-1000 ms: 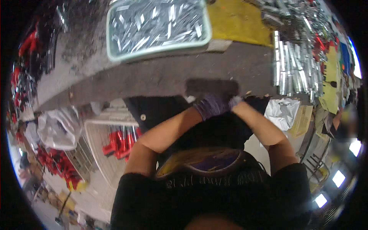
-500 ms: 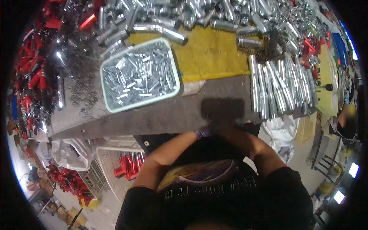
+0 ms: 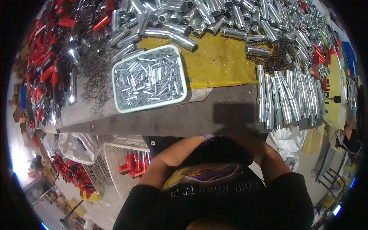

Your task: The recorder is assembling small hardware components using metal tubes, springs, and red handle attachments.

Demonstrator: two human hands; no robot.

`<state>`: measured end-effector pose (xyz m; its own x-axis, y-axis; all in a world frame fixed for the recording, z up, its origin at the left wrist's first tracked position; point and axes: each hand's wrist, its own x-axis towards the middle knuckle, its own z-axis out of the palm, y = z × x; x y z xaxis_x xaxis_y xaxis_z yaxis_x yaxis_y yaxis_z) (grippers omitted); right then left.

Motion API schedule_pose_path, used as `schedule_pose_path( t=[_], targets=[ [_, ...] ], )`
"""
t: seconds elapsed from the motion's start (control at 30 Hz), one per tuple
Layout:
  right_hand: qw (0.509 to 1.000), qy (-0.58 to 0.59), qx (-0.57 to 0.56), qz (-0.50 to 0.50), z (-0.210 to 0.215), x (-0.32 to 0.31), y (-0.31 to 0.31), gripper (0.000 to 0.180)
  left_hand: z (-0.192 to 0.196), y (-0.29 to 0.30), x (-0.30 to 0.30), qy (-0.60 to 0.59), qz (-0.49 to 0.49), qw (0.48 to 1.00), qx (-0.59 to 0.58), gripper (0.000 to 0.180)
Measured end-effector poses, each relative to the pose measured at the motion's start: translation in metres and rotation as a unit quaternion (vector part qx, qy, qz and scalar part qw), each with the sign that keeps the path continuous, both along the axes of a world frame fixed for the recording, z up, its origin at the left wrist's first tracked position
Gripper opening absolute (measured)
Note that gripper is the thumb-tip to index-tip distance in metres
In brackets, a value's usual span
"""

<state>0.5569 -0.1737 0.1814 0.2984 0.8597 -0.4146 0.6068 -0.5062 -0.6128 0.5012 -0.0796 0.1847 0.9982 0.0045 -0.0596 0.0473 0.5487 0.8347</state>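
Observation:
Close against my body, at the near edge of the workbench [image 3: 153, 124], my left hand [image 3: 208, 137] and my right hand [image 3: 245, 140] are close together in dark shadow. A bit of purple shows at the left hand. The fingers of both are hidden, and whatever they may hold cannot be made out. Ahead and to the left stands a pale green tray [image 3: 151, 107] filled with small metal pins [image 3: 147, 78]. To the right of my hands lies a row of shiny metal tubes [image 3: 285, 99], each with a stepped end.
Loose chrome sleeves [image 3: 184, 28] heap along the back beside a yellow sheet [image 3: 218, 57]. Dark coil springs [image 3: 281, 53] lie at the right, thin wire springs [image 3: 96, 80] and red-handled parts [image 3: 48, 73] at the left. Below the bench are a white crate [image 3: 111, 161] and white sacks [image 3: 82, 149].
The whole view has shifted, so the bench and its contents appear slightly farther right. Both hands stay together at the bench edge; no object has visibly been moved.

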Motion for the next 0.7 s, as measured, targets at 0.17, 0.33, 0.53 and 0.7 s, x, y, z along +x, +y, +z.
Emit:
schedule_pose_path(
  t=[0.17,0.33,0.53,0.7],
  targets=[
    [0.997,0.034,-0.033,0.064,-0.002,-0.003,-0.015,0.034,-0.005,0.029,-0.013,0.011,0.07,0.984,-0.161,0.037],
    [0.946,-0.155,-0.169,0.23,0.041,-0.013,-0.051,0.035,-0.034,0.045,-0.062,0.052,0.237,0.918,-0.313,0.038],
    [0.587,0.669,-0.004,-0.456,0.042,-0.037,-0.083,0.044,-0.087,0.058,-0.106,0.071,0.468,0.724,-0.502,0.031],
    [0.51,0.78,-0.019,-0.362,0.05,-0.103,-0.016,0.041,-0.029,0.071,-0.164,-0.016,0.538,0.688,-0.487,0.03]
  ],
)
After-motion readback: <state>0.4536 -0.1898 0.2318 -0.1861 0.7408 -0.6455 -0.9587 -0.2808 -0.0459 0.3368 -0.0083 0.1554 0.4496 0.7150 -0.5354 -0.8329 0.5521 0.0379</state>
